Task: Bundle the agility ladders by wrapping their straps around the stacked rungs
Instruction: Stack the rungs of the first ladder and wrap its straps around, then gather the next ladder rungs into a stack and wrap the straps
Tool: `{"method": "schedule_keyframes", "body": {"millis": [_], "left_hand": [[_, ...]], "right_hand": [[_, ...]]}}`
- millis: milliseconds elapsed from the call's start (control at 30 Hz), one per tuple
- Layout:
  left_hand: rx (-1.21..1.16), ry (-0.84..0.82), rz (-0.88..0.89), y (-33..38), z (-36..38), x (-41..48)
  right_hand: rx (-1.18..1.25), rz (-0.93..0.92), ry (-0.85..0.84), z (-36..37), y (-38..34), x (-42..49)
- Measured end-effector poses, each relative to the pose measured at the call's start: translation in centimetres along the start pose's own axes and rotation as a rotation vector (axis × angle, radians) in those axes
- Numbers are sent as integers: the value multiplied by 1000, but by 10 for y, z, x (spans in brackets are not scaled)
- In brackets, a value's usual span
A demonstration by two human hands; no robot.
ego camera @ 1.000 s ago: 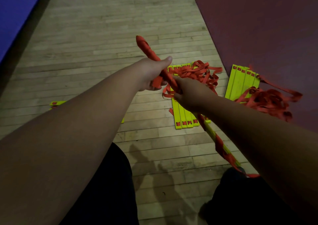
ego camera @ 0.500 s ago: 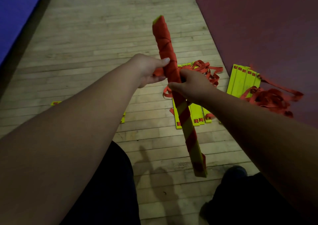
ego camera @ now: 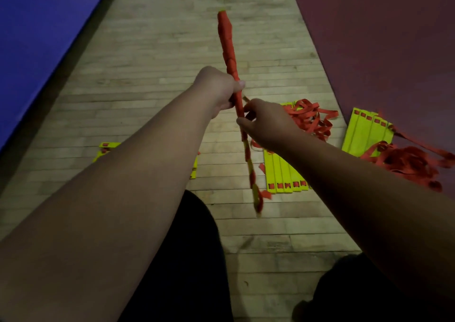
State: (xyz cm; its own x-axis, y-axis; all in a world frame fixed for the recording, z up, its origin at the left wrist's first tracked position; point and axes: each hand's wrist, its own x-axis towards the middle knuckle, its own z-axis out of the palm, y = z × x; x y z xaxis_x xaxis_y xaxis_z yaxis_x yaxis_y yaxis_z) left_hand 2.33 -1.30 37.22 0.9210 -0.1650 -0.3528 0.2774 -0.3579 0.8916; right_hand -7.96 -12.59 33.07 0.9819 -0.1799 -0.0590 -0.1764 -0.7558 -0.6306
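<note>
Bundle: the bundle (ego camera: 227, 43) of stacked rungs is held up over the wooden floor (ego camera: 160, 50), tilted, with its far end pointing away from the person. Its upper half is fully covered in red strap. On the lower half, yellow shows between spiral turns.
Left hand: the left hand (ego camera: 216, 87) grips the bundle at about mid-length, with fingers curled round it and the thumb lying across the red wrap.
Right hand: the right hand (ego camera: 266, 122) is just below the left on the bundle, with fingers bent in against it. Whether they pinch a strap or the rungs themselves cannot be told.
Loose ladder: just right of the bundle's lower half, yellow rungs (ego camera: 283, 171) lie side by side on the floor, with a red strap heap (ego camera: 307, 117) at their far end.
Second ladder: a second ladder (ego camera: 366, 132) lies farther right of the bundle on the maroon mat (ego camera: 381, 38), its tangled straps (ego camera: 406, 159) beside it.
Third ladder: a third ladder (ego camera: 105, 146) lies left of the bundle, mostly hidden by the left forearm.
Blue mat: the blue mat (ego camera: 37, 38) lies far left of the bundle.
</note>
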Motion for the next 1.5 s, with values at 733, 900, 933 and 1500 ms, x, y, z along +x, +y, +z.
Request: {"method": "schedule_keyframes", "body": {"millis": [733, 900, 933, 1500], "left_hand": [[752, 44, -135, -274, -226, 9], [705, 18, -288, -367, -241, -6], [681, 15, -306, -382, -240, -8], [561, -113, -467, -490, -145, -15]], "right_hand": [[834, 529, -747, 281, -122, 73], [778, 649, -809, 368, -114, 41], [773, 677, -818, 379, -109, 36], [593, 970, -812, 430, -34, 18]]}}
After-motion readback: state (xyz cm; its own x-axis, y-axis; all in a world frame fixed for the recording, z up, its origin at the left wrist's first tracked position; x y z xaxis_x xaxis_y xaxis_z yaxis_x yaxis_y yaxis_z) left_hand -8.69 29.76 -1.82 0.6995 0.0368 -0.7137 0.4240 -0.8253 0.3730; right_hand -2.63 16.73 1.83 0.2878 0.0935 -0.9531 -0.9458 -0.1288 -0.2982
